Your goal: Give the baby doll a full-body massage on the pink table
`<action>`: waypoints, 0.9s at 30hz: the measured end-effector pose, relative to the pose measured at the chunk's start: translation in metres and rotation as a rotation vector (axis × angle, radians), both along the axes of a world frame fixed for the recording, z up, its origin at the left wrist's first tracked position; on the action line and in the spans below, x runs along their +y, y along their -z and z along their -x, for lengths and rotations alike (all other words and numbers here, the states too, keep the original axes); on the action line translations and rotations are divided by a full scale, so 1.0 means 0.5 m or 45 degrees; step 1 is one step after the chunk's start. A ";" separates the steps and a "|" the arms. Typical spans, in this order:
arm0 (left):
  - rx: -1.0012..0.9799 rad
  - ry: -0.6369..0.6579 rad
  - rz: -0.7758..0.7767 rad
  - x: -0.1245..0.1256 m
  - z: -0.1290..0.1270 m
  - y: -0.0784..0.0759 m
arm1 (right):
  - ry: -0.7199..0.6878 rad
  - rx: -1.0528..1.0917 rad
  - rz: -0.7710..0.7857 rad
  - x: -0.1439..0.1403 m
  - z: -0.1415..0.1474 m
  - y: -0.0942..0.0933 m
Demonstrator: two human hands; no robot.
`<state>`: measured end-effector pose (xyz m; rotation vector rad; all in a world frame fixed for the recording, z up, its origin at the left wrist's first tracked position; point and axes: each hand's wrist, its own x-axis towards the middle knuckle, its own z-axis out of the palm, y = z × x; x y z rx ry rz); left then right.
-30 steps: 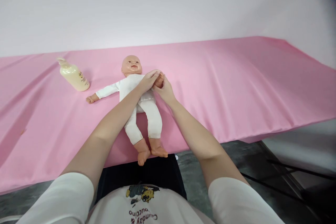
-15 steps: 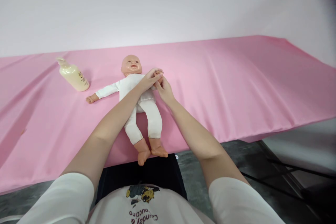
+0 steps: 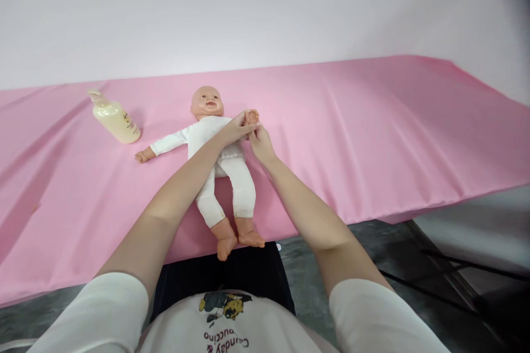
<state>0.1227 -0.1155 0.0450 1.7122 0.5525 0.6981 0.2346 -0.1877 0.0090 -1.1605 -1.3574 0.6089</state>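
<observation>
A baby doll (image 3: 197, 138) in a white top and white trousers lies face up on the pink cloth (image 3: 351, 138), its feet at the front edge. My left hand (image 3: 237, 128) reaches over its chest and is closed around the wrist area of the doll's arm on the right side of the picture. The doll's small hand (image 3: 252, 116) shows above my fingers. From the near right, my right hand (image 3: 261, 144) is closed on the same arm, its fingertips against my left hand. Most of that doll forearm is hidden by my hands.
Left of the doll, a cream pump bottle (image 3: 118, 121) stands on the cloth. The doll's other arm (image 3: 169, 143) stretches out towards it. A white wall (image 3: 265, 16) rises behind the table, and dark metal bars (image 3: 451, 265) show below its right side.
My left fingers have drawn back from over the doll's hand, so more of that small hand shows. My right hand has barely shifted. The doll's body and the bottle stay put.
</observation>
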 end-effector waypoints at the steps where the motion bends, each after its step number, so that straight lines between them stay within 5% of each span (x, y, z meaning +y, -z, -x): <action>1: -0.025 -0.012 -0.006 0.001 -0.002 0.002 | -0.010 -0.007 -0.008 0.004 0.001 0.002; 7: -0.162 -0.101 0.059 0.009 -0.011 0.011 | -0.009 -0.068 0.009 0.004 0.002 -0.006; 17: -0.077 -0.171 0.004 -0.023 0.004 -0.028 | 0.051 0.071 -0.037 -0.012 -0.006 -0.032; 27: -0.163 -0.158 0.266 -0.023 0.001 -0.034 | -0.042 0.082 -0.031 -0.015 0.000 -0.033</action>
